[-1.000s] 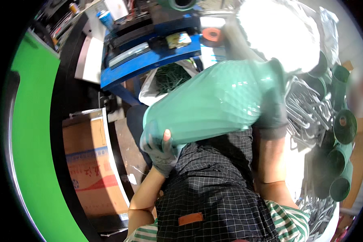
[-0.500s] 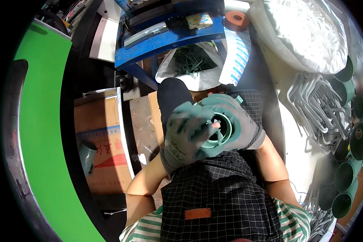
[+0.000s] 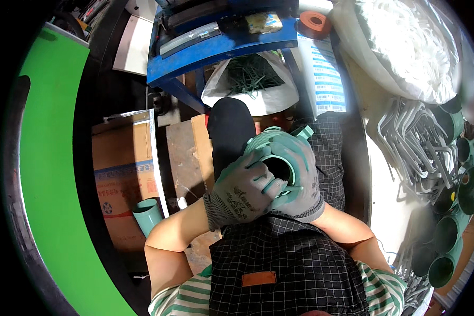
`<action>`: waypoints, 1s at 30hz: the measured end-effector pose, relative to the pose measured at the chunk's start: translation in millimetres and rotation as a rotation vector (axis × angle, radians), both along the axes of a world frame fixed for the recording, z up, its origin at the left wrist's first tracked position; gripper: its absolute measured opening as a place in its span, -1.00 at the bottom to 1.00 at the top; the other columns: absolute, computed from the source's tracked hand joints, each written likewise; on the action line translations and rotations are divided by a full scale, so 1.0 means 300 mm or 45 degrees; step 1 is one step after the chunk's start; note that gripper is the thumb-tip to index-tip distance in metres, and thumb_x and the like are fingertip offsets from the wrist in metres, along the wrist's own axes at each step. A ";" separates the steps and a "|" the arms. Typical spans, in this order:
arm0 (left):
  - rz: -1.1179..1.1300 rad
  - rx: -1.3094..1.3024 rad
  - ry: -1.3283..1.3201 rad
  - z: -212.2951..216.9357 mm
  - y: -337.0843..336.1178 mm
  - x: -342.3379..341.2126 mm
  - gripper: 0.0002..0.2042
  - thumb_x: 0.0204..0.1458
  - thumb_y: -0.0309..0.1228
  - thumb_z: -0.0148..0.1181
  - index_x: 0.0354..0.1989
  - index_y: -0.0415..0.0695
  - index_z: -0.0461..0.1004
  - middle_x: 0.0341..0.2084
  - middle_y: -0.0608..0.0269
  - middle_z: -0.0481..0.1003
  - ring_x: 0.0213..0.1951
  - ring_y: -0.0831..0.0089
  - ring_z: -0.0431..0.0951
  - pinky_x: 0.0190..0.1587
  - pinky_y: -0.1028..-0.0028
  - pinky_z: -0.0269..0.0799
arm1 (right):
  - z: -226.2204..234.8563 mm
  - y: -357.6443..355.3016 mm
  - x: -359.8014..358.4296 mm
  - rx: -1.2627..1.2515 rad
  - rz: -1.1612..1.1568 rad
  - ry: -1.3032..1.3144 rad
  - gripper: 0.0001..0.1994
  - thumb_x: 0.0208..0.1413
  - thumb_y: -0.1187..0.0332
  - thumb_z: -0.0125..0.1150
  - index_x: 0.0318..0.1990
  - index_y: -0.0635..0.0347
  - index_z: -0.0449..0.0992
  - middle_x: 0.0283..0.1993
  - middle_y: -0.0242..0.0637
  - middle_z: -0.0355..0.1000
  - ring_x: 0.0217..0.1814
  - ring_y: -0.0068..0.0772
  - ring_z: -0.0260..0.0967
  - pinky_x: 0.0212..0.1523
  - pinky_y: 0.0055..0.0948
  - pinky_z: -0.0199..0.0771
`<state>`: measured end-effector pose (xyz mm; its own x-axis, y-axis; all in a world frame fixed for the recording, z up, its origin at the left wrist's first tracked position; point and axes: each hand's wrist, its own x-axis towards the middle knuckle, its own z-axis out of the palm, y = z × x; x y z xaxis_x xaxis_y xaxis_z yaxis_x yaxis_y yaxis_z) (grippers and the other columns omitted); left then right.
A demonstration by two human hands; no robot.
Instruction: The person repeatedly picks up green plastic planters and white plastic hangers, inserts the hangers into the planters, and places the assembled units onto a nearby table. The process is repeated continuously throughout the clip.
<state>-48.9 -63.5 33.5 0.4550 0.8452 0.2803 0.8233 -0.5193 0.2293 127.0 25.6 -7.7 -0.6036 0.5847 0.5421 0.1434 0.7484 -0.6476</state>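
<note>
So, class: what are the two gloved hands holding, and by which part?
A green plastic pipe fitting, gripped at its open round end: the left hand wraps the rim from the left, the right hand cups it from the right.

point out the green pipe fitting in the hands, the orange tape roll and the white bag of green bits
green pipe fitting [image 3: 275,167], head view, dark open mouth
orange tape roll [image 3: 314,23], head view, top face
white bag [image 3: 279,100], head view, lower rim

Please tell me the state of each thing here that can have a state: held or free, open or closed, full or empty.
Green pipe piece: held in both hands, open end up.
Left hand: gloved, gripping it.
Right hand: gloved, wrapped around it.
White bag: open, green parts inside.
Cardboard box: closed.
</note>
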 end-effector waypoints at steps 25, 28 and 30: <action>0.478 0.339 -0.492 -0.193 0.024 0.159 0.00 -0.08 0.13 0.52 0.39 -0.33 0.21 0.23 -0.08 0.40 0.18 -0.07 0.51 0.23 -0.02 0.47 | 0.180 0.396 0.299 -0.382 0.146 0.120 -0.72 0.01 0.31 0.56 -0.15 0.19 0.69 -0.03 -0.17 0.62 0.03 -0.18 0.57 0.13 -0.25 0.52; 0.467 0.404 -0.471 -0.253 0.033 0.173 -0.01 -0.07 0.11 0.51 0.40 -0.31 0.20 0.24 -0.09 0.39 0.20 -0.05 0.51 0.23 -0.03 0.46 | 0.280 0.543 0.403 -0.124 -0.410 0.181 -0.84 0.08 0.32 0.49 -0.30 0.20 0.69 -0.16 -0.21 0.63 -0.17 -0.23 0.57 -0.05 -0.35 0.52; 0.464 0.429 -0.402 -0.185 0.057 0.186 -0.05 0.00 0.11 0.46 0.40 -0.32 0.17 0.22 -0.08 0.40 0.17 -0.01 0.52 0.20 -0.01 0.49 | 0.391 0.624 0.413 0.157 -0.850 -0.015 -0.83 0.10 0.25 0.46 -0.29 0.15 0.71 -0.16 -0.19 0.61 -0.13 -0.18 0.57 -0.02 -0.29 0.51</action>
